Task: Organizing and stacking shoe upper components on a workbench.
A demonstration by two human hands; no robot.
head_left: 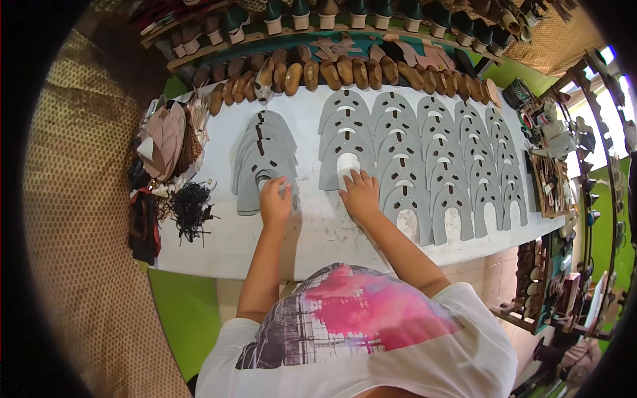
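Grey horseshoe-shaped shoe uppers with dark cut-outs and small brown tabs lie on the white table (318, 245). On the left is an overlapping stack of uppers (249, 182). My left hand (275, 202) is at the inner opening of its front piece, fingers curled; what is between them is hard to make out. My right hand (361, 194) rests palm down with fingers spread, at the opening of the front grey upper (330, 169) in the short middle column. Right of it, more uppers (405, 192) overlap in several columns.
A row of brown wooden shoe lasts (332, 75) lines the table's far edge, below a shelf of shoes (302, 20). Pinkish leather pieces (162, 139) and a tangle of black strips (189, 205) lie at the left. A tin (516, 94) and a box of pieces (549, 186) stand at the right.
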